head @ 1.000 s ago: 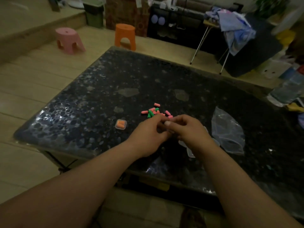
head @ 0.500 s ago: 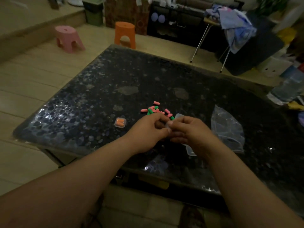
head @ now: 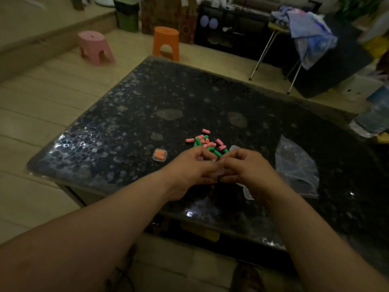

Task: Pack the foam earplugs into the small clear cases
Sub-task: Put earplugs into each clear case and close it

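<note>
At the centre of the frame the left hand (head: pixel 189 167) and right hand (head: pixel 246 167) meet fingertip to fingertip above the dark table (head: pixel 126 114), both pinched on a small clear case (head: pixel 219 170) between them. Just above the hands lies a heap of pink and green earplugs (head: pixel 207 143). Left of the hands sits a filled case (head: pixel 160 155) with orange plugs. A clear bag (head: pixel 296 165) lies at right.

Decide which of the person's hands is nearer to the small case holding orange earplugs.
Left. The left hand is just right of the filled case; the right hand lies farther right, beyond the left.
</note>
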{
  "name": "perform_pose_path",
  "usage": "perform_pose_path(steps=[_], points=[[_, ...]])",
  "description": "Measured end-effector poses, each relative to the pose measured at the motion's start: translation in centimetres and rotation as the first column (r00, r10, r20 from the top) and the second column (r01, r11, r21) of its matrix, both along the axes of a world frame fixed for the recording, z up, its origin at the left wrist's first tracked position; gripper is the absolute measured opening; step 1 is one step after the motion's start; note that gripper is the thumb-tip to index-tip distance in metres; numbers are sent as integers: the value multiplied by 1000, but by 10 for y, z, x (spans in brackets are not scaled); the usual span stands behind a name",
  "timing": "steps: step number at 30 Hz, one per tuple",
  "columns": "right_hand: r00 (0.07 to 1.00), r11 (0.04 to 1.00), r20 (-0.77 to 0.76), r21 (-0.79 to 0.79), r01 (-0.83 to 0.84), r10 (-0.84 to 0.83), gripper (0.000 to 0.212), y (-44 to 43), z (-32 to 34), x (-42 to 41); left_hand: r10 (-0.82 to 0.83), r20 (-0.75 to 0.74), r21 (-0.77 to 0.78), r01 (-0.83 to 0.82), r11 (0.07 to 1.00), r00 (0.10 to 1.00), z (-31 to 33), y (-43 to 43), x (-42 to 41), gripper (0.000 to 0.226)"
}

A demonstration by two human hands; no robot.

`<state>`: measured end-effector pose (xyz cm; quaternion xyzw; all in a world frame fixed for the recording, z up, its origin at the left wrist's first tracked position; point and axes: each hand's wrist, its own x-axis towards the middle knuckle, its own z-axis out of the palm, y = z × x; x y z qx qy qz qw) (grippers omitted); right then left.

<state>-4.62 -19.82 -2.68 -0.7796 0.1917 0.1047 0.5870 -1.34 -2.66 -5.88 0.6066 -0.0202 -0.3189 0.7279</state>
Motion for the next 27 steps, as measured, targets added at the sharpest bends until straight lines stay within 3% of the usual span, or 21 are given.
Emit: perform_pose_path(steps=[5,8,11,15,17,19,23,25,27], points=[[997,990,-9,115,78,-78,11,-2,5,2,42,-144,-83,-55,995,989,7,10,5,21],[997,997,25,31,72,-73,14,-1,8,2,10,-232,-125,-40,991,973,8,13,3,28],[997,992,52,-117,-42,48,20,4,8,4,-83,-227,-83,65,994,970,3,20,-3,35],[963,954,92,-189,-233,253,24,16,7,5,-185,-247,-84,169,982,951,-1,31,-13,36],[948,941,90,-185,-284,304,25,20,10,6,-220,-252,-69,209,976,943,3,37,-15,22],[942,944,88,-105,-313,323,24,24,12,7,-233,-254,-56,227,972,939,8,42,-15,30],[985,991,111,-31,-128,131,25,31,14,16,8,-262,8,-6,1000,965,14,41,-8,46],[992,985,125,-171,26,-5,22,30,7,24,156,-303,-19,-169,985,940,15,42,0,49],[985,921,169,-378,94,-31,15,27,-3,31,252,-353,-73,-295,953,901,16,47,9,47]])
